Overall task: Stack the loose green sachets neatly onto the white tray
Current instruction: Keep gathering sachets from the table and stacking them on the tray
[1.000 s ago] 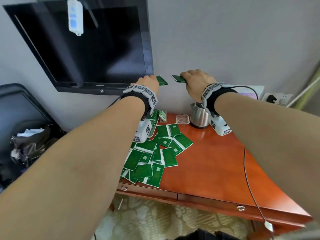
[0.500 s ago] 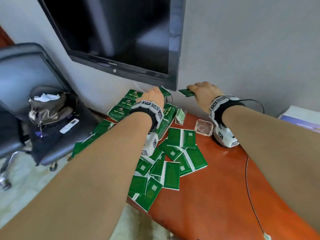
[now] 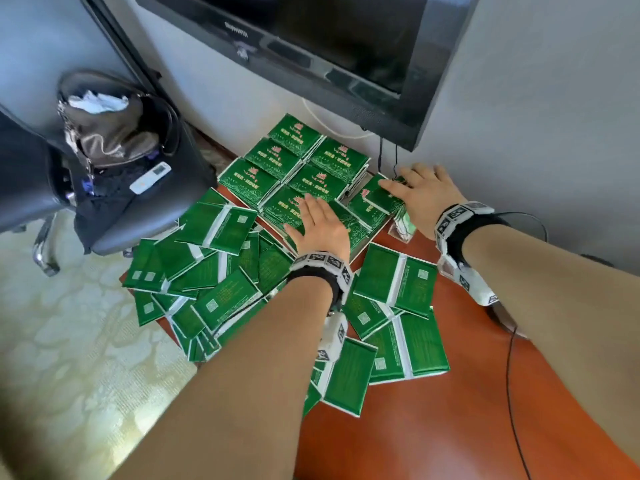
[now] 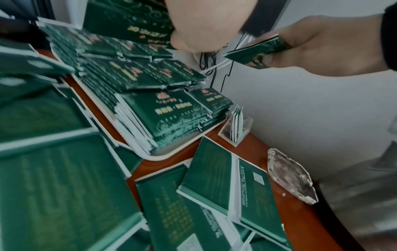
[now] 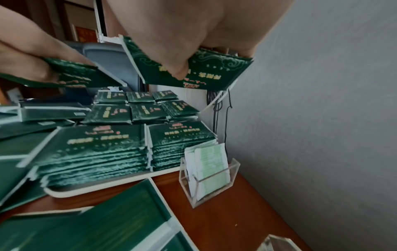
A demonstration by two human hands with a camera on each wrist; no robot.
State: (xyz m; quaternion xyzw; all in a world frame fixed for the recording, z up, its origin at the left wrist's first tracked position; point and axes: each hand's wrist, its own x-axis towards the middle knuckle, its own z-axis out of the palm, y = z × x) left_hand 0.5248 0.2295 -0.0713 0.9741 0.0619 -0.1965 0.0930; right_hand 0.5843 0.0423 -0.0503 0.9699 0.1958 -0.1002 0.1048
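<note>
A white tray (image 4: 171, 157) (image 5: 103, 188) at the table's back left carries several neat stacks of green sachets (image 3: 301, 157). Loose green sachets (image 3: 214, 265) lie in a heap in front of the tray and to its right (image 3: 398, 282). My left hand (image 3: 311, 216) hovers over the near stack and pinches a green sachet (image 4: 133, 20) (image 5: 71, 74) between thumb and fingers. My right hand (image 3: 408, 188) holds another green sachet (image 3: 381, 195) (image 5: 204, 73) (image 4: 257, 52) just above the tray's near right stack.
A clear acrylic holder (image 5: 206, 171) with white packets and a glass ashtray (image 4: 290, 176) stand right of the tray by the wall. A television (image 3: 311, 46) hangs above, with cables (image 3: 381, 157) below it. An office chair (image 3: 34, 202) with a bag (image 3: 104, 133) stands left of the table.
Both hands have come down from in front of the wall and the television to just above the tray's stacks. Each still holds its sachet. The head view has tilted down.
</note>
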